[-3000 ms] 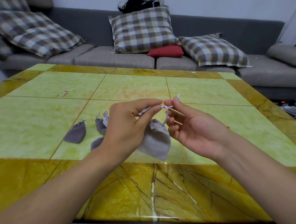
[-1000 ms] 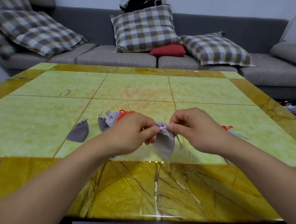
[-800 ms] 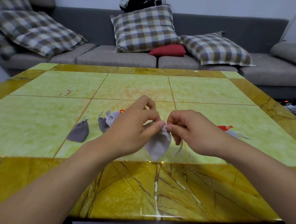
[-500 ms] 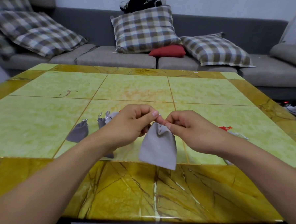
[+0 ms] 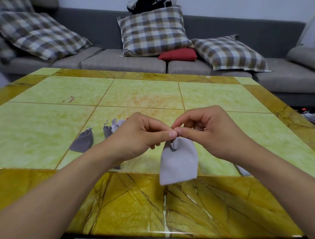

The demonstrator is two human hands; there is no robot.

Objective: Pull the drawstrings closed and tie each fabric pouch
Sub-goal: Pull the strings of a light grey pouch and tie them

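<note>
Head view, frame centre: left hand (image 5: 139,136) and right hand (image 5: 209,133) both pinch the gathered neck of a pale pouch (image 5: 178,160) hanging above the table (image 5: 145,93). Judged step: knotting; cords hidden; next, cinch firmly

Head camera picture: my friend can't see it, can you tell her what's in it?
Two hands, left hand and right hand, pinch the top of a light grey pouch that hangs over a yellow-green table. More pouches, one a dark grey pouch, lie at left.
</note>
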